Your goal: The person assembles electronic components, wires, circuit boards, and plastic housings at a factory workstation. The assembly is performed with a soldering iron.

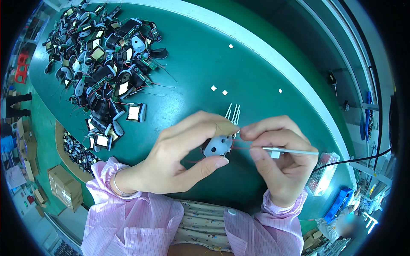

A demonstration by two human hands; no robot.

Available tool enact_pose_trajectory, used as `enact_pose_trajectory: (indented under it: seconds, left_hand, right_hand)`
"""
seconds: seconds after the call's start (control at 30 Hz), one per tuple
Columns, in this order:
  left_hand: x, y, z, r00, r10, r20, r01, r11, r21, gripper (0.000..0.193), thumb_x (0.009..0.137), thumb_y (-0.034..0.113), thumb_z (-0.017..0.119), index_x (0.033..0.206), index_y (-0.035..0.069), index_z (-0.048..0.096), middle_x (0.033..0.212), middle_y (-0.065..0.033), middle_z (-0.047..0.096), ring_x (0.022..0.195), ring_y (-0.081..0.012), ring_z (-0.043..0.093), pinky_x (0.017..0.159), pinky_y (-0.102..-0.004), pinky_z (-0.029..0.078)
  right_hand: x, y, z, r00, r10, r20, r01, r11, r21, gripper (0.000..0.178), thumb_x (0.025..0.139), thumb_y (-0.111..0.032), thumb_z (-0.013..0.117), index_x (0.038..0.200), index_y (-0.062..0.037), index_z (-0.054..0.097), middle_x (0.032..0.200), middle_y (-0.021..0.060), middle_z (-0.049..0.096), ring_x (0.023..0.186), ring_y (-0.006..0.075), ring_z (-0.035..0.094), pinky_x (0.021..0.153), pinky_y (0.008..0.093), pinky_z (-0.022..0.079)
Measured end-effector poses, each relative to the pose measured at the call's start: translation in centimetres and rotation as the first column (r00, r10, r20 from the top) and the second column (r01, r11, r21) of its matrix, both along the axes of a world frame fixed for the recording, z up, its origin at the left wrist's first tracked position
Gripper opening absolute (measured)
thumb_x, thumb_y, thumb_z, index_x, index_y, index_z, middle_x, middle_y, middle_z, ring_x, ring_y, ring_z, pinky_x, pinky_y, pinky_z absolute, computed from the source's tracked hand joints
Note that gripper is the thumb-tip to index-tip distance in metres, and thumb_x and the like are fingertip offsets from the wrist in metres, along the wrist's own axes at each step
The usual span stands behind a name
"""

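My left hand (179, 153) is closed around a small grey plastic housing (217, 146) with dark round holes, thumb below and fingers above. A tan covering wraps one of its fingertips. Thin red wires run from the housing toward my right hand (282, 158). Closed as well, that hand grips a thin, straight, silvery-white tool (294, 151) with a small pale block on its underside; its exact kind is unclear. Whether the pinched thumb and fingers also hold the wire ends is too small to make out. Just beyond my hands lie several slim white sticks (234, 112).
A large heap of similar grey-and-black housings (106, 64) with circuit boards and wires covers the table's far left. Small white squares (225, 92) dot the green tabletop (188, 55). A clear box (323, 173) and black cable (350, 161) are at right; a carton (64, 186) stands lower left.
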State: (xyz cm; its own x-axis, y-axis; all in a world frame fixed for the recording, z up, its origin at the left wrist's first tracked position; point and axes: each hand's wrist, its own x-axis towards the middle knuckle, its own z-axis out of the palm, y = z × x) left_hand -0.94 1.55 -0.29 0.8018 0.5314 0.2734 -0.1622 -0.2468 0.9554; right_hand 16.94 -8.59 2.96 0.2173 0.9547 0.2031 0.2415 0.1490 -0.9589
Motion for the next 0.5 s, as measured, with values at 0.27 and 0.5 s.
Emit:
enact_pose_trajectory:
  seconds: [0.27,0.5]
  left_hand:
    - [-0.3,-0.4,-0.7,0.995,-0.048,0.092,0.045,0.998,0.033,0.047,0.085,0.009,0.071,0.119,-0.013,0.048,0.119,-0.0344,0.056,0.112,-0.0395,0.058,0.093,-0.0459,0.048]
    - [-0.2,-0.2,-0.8,0.992,-0.064,0.108,0.061,0.998,0.028,0.049,0.084,0.011,0.073,0.118,-0.013,0.048,0.116,-0.0355,0.056,0.11,-0.0411,0.059,0.092,-0.0471,0.048]
  right_hand:
    - [-0.3,-0.5,0.1,0.999,-0.009,-0.032,0.012,0.996,0.086,0.017,0.07,0.012,0.068,0.085,0.0052,0.064,0.096,0.0175,0.062,0.086,0.0251,0.068,0.069,0.0298,0.055]
    - [-0.8,-0.7,0.3,0.997,-0.068,0.031,0.064,0.993,0.103,0.016,0.07,0.013,0.069,0.083,0.0069,0.063,0.095,0.0179,0.061,0.082,0.0282,0.07,0.064,0.0293,0.057]
